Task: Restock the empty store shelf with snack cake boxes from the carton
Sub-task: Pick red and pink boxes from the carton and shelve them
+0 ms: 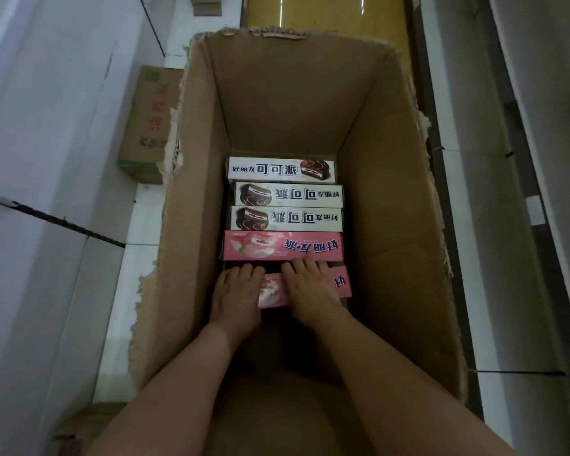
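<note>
Both hands' grip on glossy pink box [305, 286], torn cardboard carton [392, 205]

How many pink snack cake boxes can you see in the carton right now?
2. One pink box lies just behind the hands; the nearer pink box is under the left hand and right hand. More may be hidden beneath.

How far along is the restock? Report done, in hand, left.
Done: the carton is mostly emptied, its upper space bare. In hand: left hand and right hand on the nearest pink box. Left: another pink box and three white boxes. The shelf is out of view.
</note>
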{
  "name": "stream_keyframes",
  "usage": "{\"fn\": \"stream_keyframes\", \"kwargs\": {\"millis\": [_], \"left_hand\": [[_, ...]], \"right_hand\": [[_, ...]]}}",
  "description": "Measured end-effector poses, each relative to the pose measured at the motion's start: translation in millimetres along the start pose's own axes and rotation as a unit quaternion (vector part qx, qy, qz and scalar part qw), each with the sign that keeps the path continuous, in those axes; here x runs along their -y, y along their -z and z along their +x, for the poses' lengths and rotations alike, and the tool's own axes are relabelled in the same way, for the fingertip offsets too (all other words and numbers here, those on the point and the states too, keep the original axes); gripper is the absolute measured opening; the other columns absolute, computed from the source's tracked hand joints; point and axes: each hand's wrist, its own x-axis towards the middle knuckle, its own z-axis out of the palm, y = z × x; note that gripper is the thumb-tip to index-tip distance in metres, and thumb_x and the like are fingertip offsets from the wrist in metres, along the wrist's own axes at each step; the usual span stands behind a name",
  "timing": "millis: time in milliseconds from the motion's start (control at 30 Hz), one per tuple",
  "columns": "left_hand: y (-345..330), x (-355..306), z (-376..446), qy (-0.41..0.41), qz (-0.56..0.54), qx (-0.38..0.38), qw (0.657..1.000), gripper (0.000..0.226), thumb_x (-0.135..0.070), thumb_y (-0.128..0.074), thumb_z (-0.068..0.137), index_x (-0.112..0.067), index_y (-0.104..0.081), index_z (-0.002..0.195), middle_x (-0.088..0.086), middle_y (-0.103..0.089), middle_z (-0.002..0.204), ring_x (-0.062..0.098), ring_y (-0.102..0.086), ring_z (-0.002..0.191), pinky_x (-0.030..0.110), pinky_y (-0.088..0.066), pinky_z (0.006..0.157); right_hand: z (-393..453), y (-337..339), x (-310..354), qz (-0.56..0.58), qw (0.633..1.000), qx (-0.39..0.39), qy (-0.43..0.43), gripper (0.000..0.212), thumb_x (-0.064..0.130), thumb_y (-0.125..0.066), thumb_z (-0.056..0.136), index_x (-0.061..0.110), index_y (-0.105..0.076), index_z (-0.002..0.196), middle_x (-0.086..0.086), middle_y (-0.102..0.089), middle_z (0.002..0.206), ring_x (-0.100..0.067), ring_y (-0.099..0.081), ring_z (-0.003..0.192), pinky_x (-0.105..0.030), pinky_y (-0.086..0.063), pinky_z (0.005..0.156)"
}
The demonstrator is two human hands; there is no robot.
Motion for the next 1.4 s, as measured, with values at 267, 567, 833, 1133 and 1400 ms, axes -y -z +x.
{"fn": "stream_keyframes", "kwargs": {"millis": [267, 567, 833, 1133, 1400], "left_hand": [[68.9, -13.3, -4.0, 0.097, -0.044, -0.014, 0.994, 0.096, -0.033, -0.086, 0.058, -0.013, -0.042, 0.141, 0.019, -0.044, 0.138, 0.037, -0.045, 0.126, 0.048, -0.038, 0.105], [159.5, -66.1, -0.7, 0.386, -0.443, -0.008, 0.809, 0.111, -0.045, -0.076, 0.074, -0.015, -0.004, 0.153, 0.018, -0.027, 0.152, 0.037, -0.03, 0.138, 0.052, -0.03, 0.11], [239.2, -112.2, -5.6, 0.285, -0.665, 0.068, 0.687, 0.059, -0.062, -0.055, 0.079, -0.017, -0.061, 0.116, 0.011, -0.074, 0.099, 0.03, -0.071, 0.091, 0.047, -0.055, 0.083], [287.8, -141.4, 10.6, 0.287, -0.654, 0.005, 0.7, 0.084, -0.057, -0.078, 0.062, -0.005, -0.053, 0.123, 0.017, -0.07, 0.1, 0.033, -0.071, 0.079, 0.039, -0.058, 0.064], [299.6, -145.7, -6.8, 0.181, -0.689, 0.102, 0.695, 0.045, -0.044, -0.041, 0.098, -0.008, -0.064, 0.111, 0.015, -0.071, 0.094, 0.03, -0.068, 0.087, 0.044, -0.054, 0.081]], "right_hand": [[-31.3, 58.8, -13.3, 0.114, 0.992, -0.01, -0.06, 0.066, 0.055, -0.065, 0.081, 0.015, -0.038, 0.126, -0.009, -0.057, 0.119, -0.026, -0.056, 0.106, -0.035, -0.041, 0.092], [-98.1, 146.7, -56.3, 0.534, 0.821, -0.006, -0.204, 0.045, 0.041, -0.075, 0.072, 0.027, -0.045, 0.103, 0.003, -0.065, 0.1, -0.017, -0.066, 0.086, -0.031, -0.052, 0.072], [-146.4, 214.7, -80.6, 0.735, 0.66, -0.007, -0.159, 0.036, 0.022, -0.066, 0.088, 0.01, -0.05, 0.118, -0.015, -0.068, 0.102, -0.025, -0.069, 0.078, -0.037, -0.058, 0.07], [-151.5, 252.7, -68.8, 0.59, 0.751, -0.192, -0.226, 0.063, 0.045, -0.064, 0.081, 0.022, -0.042, 0.135, -0.006, -0.056, 0.128, -0.026, -0.061, 0.109, -0.046, -0.052, 0.092], [-198.7, 249.7, -52.5, 0.776, 0.579, -0.165, -0.188, 0.09, 0.073, -0.067, 0.066, 0.028, -0.033, 0.137, -0.01, -0.061, 0.123, -0.026, -0.064, 0.106, -0.043, -0.053, 0.09]]}}
